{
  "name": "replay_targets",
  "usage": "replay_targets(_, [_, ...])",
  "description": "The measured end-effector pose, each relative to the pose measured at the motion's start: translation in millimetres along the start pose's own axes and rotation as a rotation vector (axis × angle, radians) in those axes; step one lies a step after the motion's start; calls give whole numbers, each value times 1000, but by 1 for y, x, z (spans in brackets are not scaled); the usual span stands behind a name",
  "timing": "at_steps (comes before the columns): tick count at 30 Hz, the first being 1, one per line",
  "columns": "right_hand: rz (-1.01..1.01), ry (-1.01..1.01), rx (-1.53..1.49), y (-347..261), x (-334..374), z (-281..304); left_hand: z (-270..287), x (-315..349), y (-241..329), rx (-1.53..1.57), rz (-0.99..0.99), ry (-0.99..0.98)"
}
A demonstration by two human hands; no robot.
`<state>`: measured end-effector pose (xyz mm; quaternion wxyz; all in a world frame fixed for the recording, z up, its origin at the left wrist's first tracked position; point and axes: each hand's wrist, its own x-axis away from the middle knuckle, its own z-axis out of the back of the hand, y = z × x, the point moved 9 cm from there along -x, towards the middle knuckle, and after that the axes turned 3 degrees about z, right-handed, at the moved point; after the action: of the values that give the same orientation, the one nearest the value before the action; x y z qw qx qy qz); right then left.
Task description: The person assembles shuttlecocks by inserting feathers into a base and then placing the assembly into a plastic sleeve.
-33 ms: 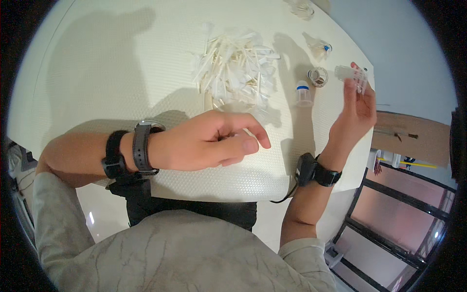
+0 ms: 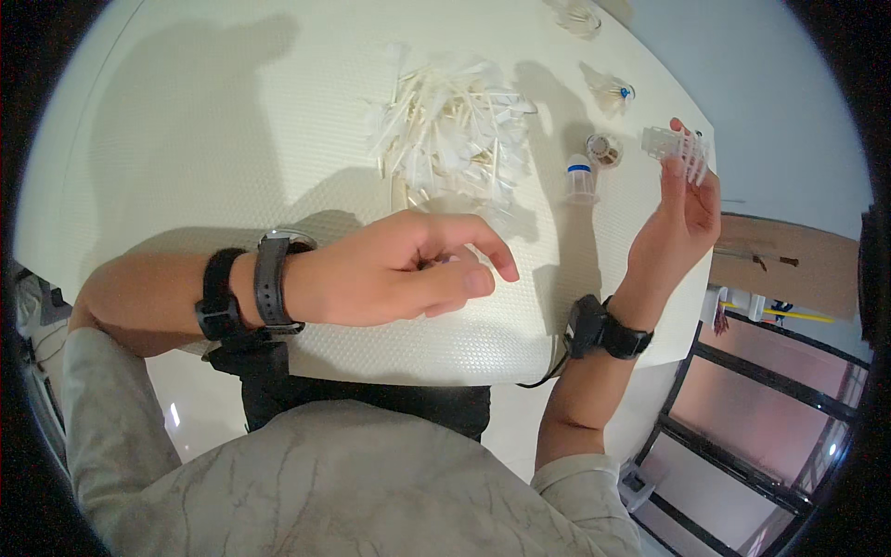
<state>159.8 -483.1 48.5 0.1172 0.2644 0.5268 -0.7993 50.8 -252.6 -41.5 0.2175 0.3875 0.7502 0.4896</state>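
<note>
My right hand is raised over the table's right edge, its thumb and fingers closed round a clear ribbed plastic holder. To the left of it stand a clear plastic cup with a blue band and a small round clear piece. My left hand rests loosely curled above the near part of the table. Its thumb and forefinger are apart with nothing visible between them; the other fingertips are partly hidden. Beyond it lies a heap of white feathers.
A shuttlecock with a blue dot lies at the far right of the white textured table, and another shuttlecock is farther back. A brown cardboard sheet is beyond the right edge, near a black-framed glass structure.
My right hand has shifted slightly right with the clear plastic holder. The small round clear piece appears slightly turned. My left hand is nearly still.
</note>
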Motion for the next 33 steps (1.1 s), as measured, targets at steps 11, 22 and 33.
replay_targets(11, [74,-819,-400,-76,66,-91,7,0,-4,-22,-112,111])
replay_targets(22, [7,-799,-484,-64,69,-93,4,-1,6,66,-250,117])
replay_targets(33, [187,-819,-311,-73,64,-97,5,3,8,-37,-248,133])
